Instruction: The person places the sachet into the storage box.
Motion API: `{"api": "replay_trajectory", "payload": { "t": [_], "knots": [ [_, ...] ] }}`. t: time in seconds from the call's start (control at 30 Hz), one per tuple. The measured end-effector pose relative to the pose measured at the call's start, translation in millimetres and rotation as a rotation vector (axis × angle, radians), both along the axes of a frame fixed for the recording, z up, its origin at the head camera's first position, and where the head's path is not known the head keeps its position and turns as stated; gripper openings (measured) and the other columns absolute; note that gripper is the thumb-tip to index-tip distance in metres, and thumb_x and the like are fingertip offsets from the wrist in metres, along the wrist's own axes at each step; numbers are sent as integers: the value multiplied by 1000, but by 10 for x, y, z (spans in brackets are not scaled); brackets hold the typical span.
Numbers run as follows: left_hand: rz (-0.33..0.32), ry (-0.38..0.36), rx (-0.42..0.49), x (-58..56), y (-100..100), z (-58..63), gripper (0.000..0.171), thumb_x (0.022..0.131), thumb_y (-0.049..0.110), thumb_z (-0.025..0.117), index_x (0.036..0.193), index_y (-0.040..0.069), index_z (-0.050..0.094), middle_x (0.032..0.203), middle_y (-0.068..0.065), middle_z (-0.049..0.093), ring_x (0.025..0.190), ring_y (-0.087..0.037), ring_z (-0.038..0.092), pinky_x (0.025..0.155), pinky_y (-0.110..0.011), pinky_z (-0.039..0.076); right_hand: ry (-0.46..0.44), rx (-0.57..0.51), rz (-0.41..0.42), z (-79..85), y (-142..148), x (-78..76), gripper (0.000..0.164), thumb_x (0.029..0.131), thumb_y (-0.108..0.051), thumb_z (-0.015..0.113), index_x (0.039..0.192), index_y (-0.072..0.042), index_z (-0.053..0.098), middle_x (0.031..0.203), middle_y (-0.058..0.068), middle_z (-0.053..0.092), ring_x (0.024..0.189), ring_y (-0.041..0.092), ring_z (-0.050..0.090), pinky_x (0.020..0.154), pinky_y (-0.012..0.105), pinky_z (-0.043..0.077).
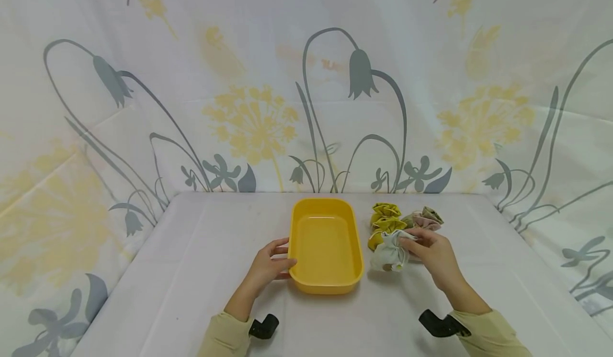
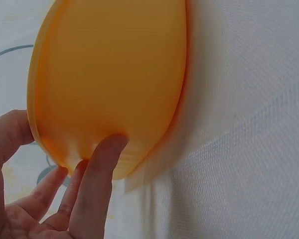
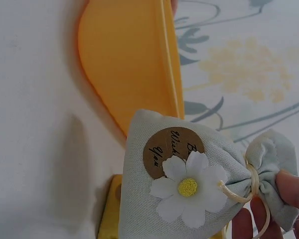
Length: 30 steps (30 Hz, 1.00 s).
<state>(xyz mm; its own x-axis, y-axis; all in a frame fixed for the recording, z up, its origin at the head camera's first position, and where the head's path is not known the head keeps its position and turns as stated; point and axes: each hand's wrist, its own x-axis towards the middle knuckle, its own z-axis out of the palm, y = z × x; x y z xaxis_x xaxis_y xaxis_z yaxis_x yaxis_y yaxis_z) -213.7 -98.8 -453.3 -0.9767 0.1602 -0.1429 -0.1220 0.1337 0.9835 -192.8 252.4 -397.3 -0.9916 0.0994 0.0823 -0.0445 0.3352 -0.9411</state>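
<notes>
A yellow plastic tray (image 1: 325,288) stands in the middle of the table. My left hand (image 1: 269,263) grips its left side, with the thumb at the rim and the other fingers against the outer wall (image 2: 114,64). To the tray's right, my right hand (image 1: 433,250) pinches the gathered neck of a pale drawstring sachet (image 1: 389,256). In the right wrist view this sachet (image 3: 139,209) shows a white cloth flower, a round brown label and a cream cord. Just behind it are yellow sachets (image 1: 385,224), and a pinkish sachet (image 1: 425,220) beside them, partly hidden by the right hand.
The white-covered table (image 1: 215,229) meets a hanging flower-print cloth (image 1: 254,123) at its back edge, and similar cloth rises at both sides. A black strap mount sits on each wrist, next to the light sleeves.
</notes>
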Motion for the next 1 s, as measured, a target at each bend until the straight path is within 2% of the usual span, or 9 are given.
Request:
{"api": "replay_trajectory", "payload": {
  "t": [0.17,0.37,0.6,0.73,0.8,0.9,0.97,1.0],
  "knots": [
    [0,-1,7,4,4,5,62,81,13,72,135,3,44,122,-19,50,95,-28,62,69,-37,57,15,-6,0,75,-72,-40,39,85,-14,68,112,11,58,86,-1,61,72,5,56,61,22,53],
    [1,-2,7,8,5,10,62,80,13,72,135,3,44,122,-19,50,94,-28,62,69,-38,57,19,-6,5,150,-146,-88,39,85,-17,69,113,9,59,81,-2,60,59,7,48,46,20,42],
    [0,-2,8,0,5,-7,62,81,13,72,135,4,44,121,-19,51,94,-28,62,69,-38,57,17,44,-7,208,-198,-144,39,84,-21,70,111,5,61,81,0,60,50,6,44,39,23,38],
    [-1,1,13,-3,4,-17,62,80,12,72,135,3,44,121,-19,51,94,-28,62,69,-38,57,-13,34,-6,239,-213,-180,40,85,-23,69,114,2,61,82,2,59,42,7,36,35,22,32],
    [-1,2,19,-8,3,-20,62,80,12,72,135,3,44,121,-19,51,94,-28,63,68,-38,57,-7,39,-3,259,-223,-199,40,85,-24,69,114,3,61,83,3,61,46,7,42,39,22,39],
    [-3,4,25,-11,-1,-24,62,80,12,72,135,3,44,120,-19,51,93,-27,63,68,-38,57,16,41,1,298,-257,-225,39,85,-22,69,112,5,61,83,3,62,61,10,55,54,25,52],
    [-4,2,22,-10,-3,-24,62,80,12,72,135,3,44,120,-19,51,93,-27,63,68,-38,57,27,40,5,325,-284,-245,38,85,-20,69,112,6,61,84,3,62,73,12,59,67,26,55],
    [-4,1,18,-10,-3,-25,62,80,12,72,135,3,44,120,-19,51,93,-27,63,69,-38,57,23,34,6,338,-299,-256,38,85,-19,69,112,6,61,84,2,62,74,12,59,68,25,55]
  ]
}}
